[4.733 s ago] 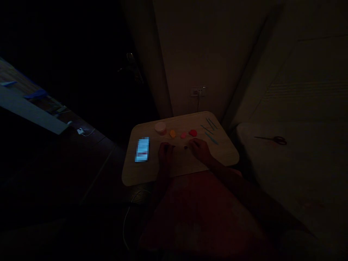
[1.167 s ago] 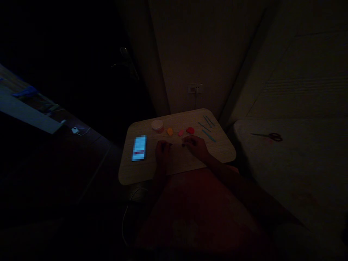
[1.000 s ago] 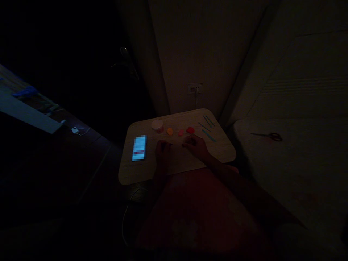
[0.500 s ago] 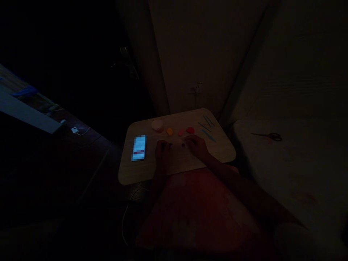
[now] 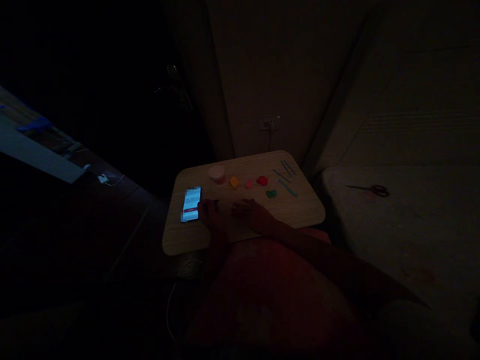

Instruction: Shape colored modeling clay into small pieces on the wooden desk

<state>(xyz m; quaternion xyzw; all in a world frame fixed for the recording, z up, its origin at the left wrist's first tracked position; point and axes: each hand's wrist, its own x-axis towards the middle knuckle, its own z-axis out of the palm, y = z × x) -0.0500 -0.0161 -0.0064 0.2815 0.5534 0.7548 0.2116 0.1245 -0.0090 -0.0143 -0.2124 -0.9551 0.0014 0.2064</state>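
Observation:
My left hand rests beside the lit phone, its fingers curled. Something small and dark shows at its fingertips, too dim to name. My right hand lies flat on the small wooden table, palm down with fingers stretched to the left. Whatever may be under that palm is hidden. Beyond my hands sit lumps that look like modelling clay: a yellow one, a pink one, a red one and a green one, nearest my right hand.
A round tub stands at the table's back left. Several thin teal tools lie at its right. Scissors rest on a pale surface to the right. A wall socket with a plugged cord is behind. The room is very dark.
My left hand has moved left to the phone's edge. My right hand has shifted left and nearer to me, flattening onto the table and uncovering the green lump.

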